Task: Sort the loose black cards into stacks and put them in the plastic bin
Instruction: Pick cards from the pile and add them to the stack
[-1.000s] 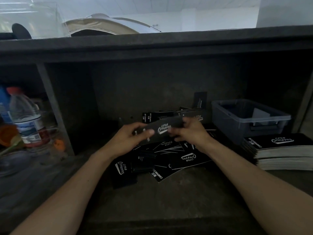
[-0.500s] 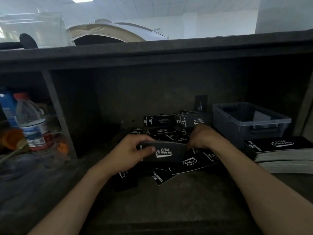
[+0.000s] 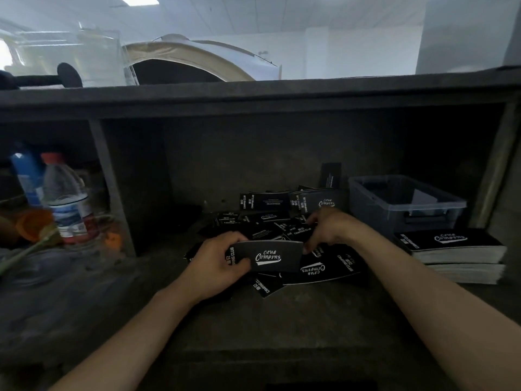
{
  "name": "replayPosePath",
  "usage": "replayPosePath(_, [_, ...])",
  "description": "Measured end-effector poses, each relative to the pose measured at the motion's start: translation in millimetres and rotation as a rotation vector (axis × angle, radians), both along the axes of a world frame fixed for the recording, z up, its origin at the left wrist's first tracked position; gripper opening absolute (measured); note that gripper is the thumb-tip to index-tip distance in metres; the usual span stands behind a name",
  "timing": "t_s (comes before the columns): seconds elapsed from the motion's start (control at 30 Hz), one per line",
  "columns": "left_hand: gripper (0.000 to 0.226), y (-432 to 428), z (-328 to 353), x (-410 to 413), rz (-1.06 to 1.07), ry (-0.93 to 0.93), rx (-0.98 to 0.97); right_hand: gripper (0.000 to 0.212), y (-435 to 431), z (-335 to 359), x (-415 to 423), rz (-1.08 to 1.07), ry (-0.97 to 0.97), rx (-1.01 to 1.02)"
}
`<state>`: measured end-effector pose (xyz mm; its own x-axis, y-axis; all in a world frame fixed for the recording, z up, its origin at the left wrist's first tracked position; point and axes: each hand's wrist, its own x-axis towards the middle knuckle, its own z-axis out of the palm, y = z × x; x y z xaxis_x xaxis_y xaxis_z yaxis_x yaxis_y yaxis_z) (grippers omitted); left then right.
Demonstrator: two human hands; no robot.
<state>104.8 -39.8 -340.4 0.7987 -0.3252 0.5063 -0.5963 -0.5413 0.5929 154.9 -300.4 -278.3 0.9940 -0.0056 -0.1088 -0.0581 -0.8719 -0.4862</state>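
Moved: left hand [image 3: 214,263] has brought the held stack of black paper cards [image 3: 270,256], white "Club Camping" print facing up, down from above the heap to just over its front edge. The right hand [image 3: 329,230] no longer clasps the stack's right end as it did a second ago.
Left hand: thumb lies across the printed face near the left end. The fingers curl round the top edge behind it, pinching the stack. The stack is nearly level, its long side running left to right.
Right hand: palm down over the heap, fingers bent downward and close together, with the tips just beside the stack's right edge. Whether they pinch a card or only touch cannot be told.
Heap: loose black cards [image 3: 265,224] lie overlapping at all angles on the dark grey shelf floor [image 3: 282,320], between the hands and the back wall. One tall black card [image 3: 330,176] stands upright against that wall.
Bin: clear rectangular plastic bin [image 3: 375,213] stands just right of the heap, near the back. A pale flat shape shows inside it.
Sorted piles: two thick black-topped card piles [image 3: 448,241], one on the other, lie in front of the bin, right of the right forearm.
Left compartment: beyond an upright grey divider [image 3: 110,187] stand a clear plastic water bottle with a red cap [image 3: 67,204] and a blue bottle [image 3: 26,176] behind it.
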Motion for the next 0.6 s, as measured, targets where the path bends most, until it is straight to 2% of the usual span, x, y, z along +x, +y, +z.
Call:
replayPosePath(0.07, [0.018,2.4,-3.1,5.9,0.036,-0.056,0.062,0.083,-7.2,-2.1,4.9,-0.044,-0.076,0.089])
replayPosePath(0.17, [0.037,5.8,-5.6,12.7,0.092,0.010,0.141,0.074,-18.2,-7.5,14.8,-0.154,-0.192,0.330])
replayPosePath(0.27, [0.050,7.3,-6.6,16.6,0.117,0.051,0.180,0.052,-18.4,-11.7,19.1,-0.175,-0.291,0.447])
replayPosePath(0.33, [0.052,8.1,-7.8,19.9,0.116,0.053,0.199,0.028,-15.8,-10.4,16.8,-0.121,-0.435,0.534])
replayPosePath(0.37, [0.051,8.1,-8.9,21.4,0.113,0.056,0.202,0.023,-14.1,-8.7,14.5,-0.076,-0.524,0.579])
replayPosePath(0.5, [0.050,6.1,-10.6,21.9,0.094,0.063,0.181,0.012,-3.7,-3.6,1.8,0.146,-0.775,0.666])
replayPosePath(0.6, [0.048,5.4,-8.3,18.6,0.061,0.024,0.159,0.014,3.5,-3.2,-6.0,0.236,-0.848,0.647])
